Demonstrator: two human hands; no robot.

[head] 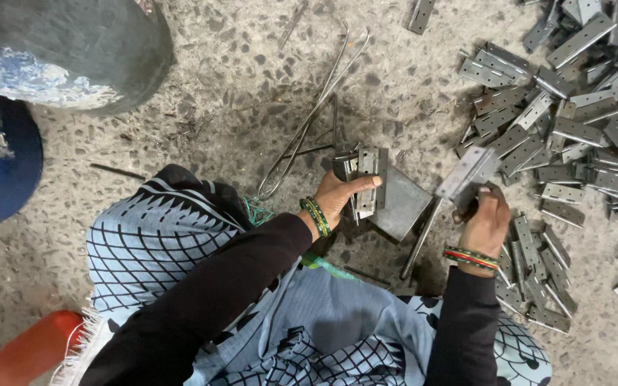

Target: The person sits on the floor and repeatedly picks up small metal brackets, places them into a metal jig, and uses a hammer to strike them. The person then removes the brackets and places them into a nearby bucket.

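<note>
My left hand (pixel 337 198) grips a small stack of grey metal hinges (pixel 368 180), holding them upright against a square steel block (pixel 403 205) on the floor. A single open hinge (pixel 466 171) is held up in my right hand (pixel 486 223), just right of the block. A thin steel rod (pixel 420 239) leans from the block down toward my lap. Both wrists wear coloured bangles over black sleeves.
A big heap of loose hinges (pixel 574 121) covers the speckled concrete floor at the right. Bent wire rods (pixel 309 121) lie above my left hand. A dark drum (pixel 73 53) and a blue tub (pixel 1 171) stand at the upper left, an orange object (pixel 26 350) at the lower left.
</note>
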